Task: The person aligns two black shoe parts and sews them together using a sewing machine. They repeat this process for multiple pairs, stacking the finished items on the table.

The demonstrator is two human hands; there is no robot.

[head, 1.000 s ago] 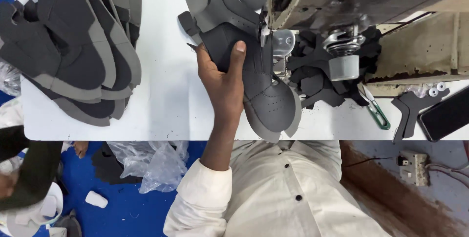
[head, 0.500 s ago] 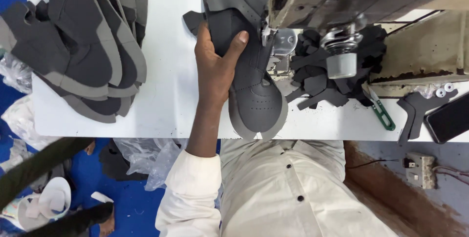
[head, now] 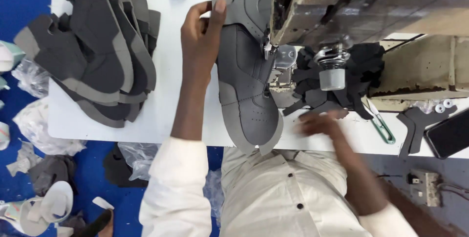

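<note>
A dark grey shoe upper piece lies on the white table under the needle of a sewing machine. My left hand presses flat on the far left edge of that piece, fingers stretched along it. My right hand is blurred with motion at the near table edge. It hovers beside a heap of small black cut pieces, and I cannot tell whether it holds anything.
A tall stack of grey and dark shoe uppers fills the table's left side. Green-handled snips, a Y-shaped black piece and a dark phone lie at the right. Scraps and plastic bags litter the blue floor.
My left hand slid farther away along the shoe piece, which shifted under the needle. My right hand came into view at the near table edge.
</note>
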